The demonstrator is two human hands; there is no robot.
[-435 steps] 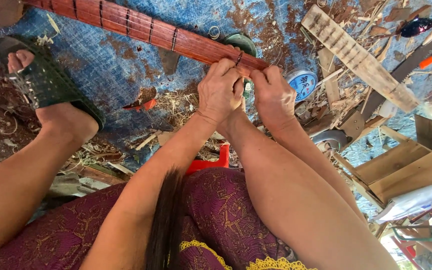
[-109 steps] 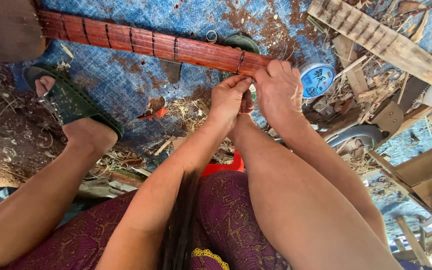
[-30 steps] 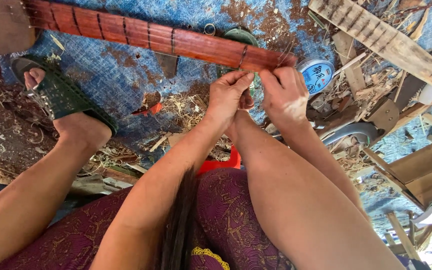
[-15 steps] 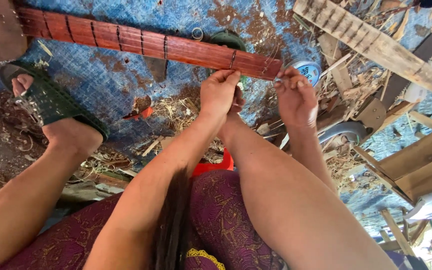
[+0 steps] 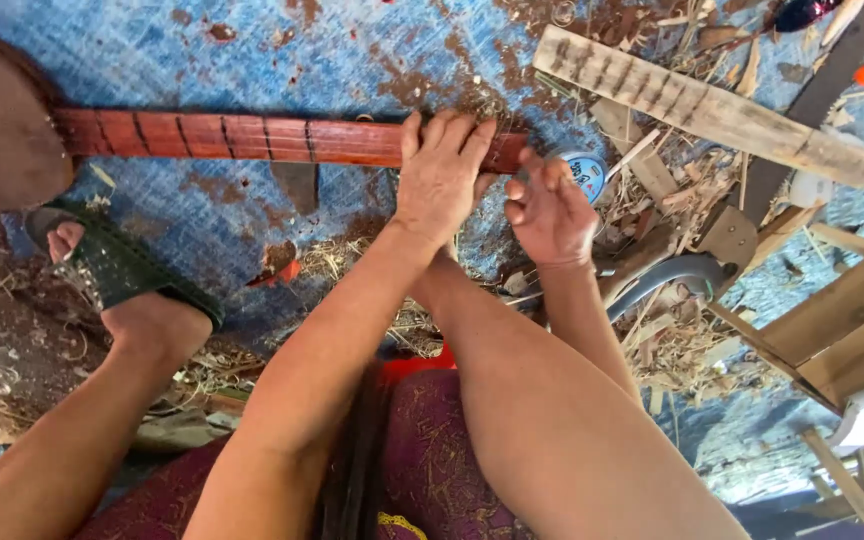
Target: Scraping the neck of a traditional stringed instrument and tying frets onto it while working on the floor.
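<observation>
Since half a second ago, the left hand (image 5: pixel 442 180) has clamped over the long reddish wooden fretted neck (image 5: pixel 252 138), steadying it; the right hand (image 5: pixel 550 210) hovers beside, fingertips pinched, contents indiscernible.

A small round container (image 5: pixel 584 172) with a white and blue printed label is lying on the blue tarp (image 5: pixel 202 50), sitting at about one o'clock from the picture's middle. The right hand (image 5: pixel 550 210) is partly covering its lower left edge.
</observation>
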